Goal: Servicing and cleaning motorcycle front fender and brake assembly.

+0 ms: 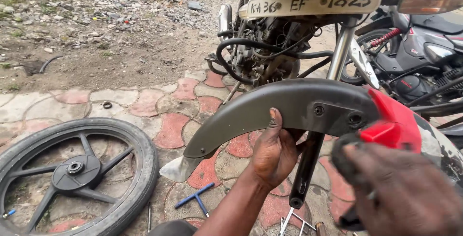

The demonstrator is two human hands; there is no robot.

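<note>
A grey curved front mudguard (270, 106) with a red plastic rear part (393, 120) hangs on a motorcycle's fork. My left hand (274, 151) grips the mudguard's lower edge from underneath, thumb pressed on its outer face. My right hand (398, 192), blurred and close to the camera, is closed around a dark object (343, 161) at the mudguard's red end; what it is cannot be made out. The black fork leg (305, 171) hangs bare beside my left hand, without a wheel.
A removed black wheel with tyre (77, 171) lies flat on the patterned paving at lower left. A blue T-handle wrench (195, 198) lies near it. The motorcycle's engine (263, 55) stands behind; a second motorcycle (424, 57) is at right. Gravel and dirt lie beyond.
</note>
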